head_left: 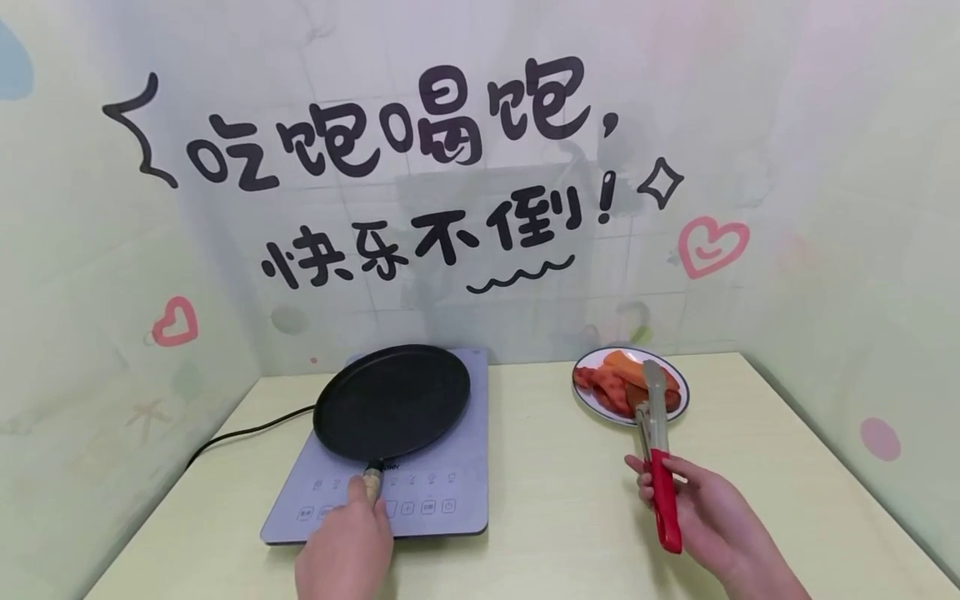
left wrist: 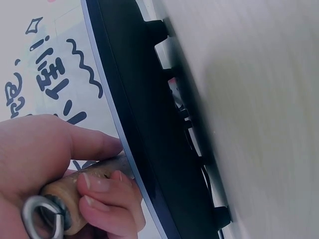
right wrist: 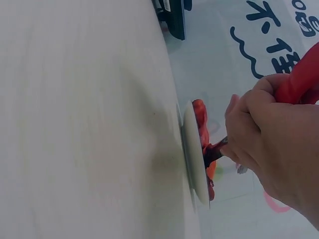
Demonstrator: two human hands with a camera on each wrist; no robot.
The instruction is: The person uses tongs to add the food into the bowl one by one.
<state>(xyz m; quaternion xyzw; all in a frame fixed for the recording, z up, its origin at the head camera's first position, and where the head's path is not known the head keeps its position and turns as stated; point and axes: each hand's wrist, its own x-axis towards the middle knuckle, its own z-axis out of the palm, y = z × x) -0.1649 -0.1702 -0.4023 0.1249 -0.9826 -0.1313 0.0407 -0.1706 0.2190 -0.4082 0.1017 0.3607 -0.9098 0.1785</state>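
Back wall [head_left: 450,321] at 12 o'clock, w/ 2 lines of black writing [head_left: 441,220]. Desk [head_left: 540,483] below it, pale yellow. Cooker [head_left: 468,467] on desk, approx. 7 o'clock in head view, grey-blue top, btns along its 6 o'clock side. Pan [head_left: 392,402], round & black, over cooker, btwn 7 & 8 o'clock in same view; can't tell if its base sits fully flat. Plate [head_left: 600,411] on desk, approx. 4 o'clock in view, 3 o'clock from pan, well apart from cooker; white w/ dark rim.

L hand [head_left: 347,537], approx. 7 o'clock: curled round pan's handle. R hand [head_left: 705,510], btwn 4 & 5 o'clock: holding tongs [head_left: 663,492] by red grips. Tongs' metal tips point to 12 o'clock, over plate, arms slightly apart; can't tell if they pinch any food.

Food [head_left: 609,387] on plate: wavy red pc. at plate's 9 o'clock, orange strip at 12, brownish bits at 4. Cord [head_left: 255,429], thin & black, runs from behind pan toward 8 o'clock. Handle [head_left: 371,485], wood, at pan's 6 o'clock side; metal ring [left wrist: 27,215] on its end, per left wrist view.
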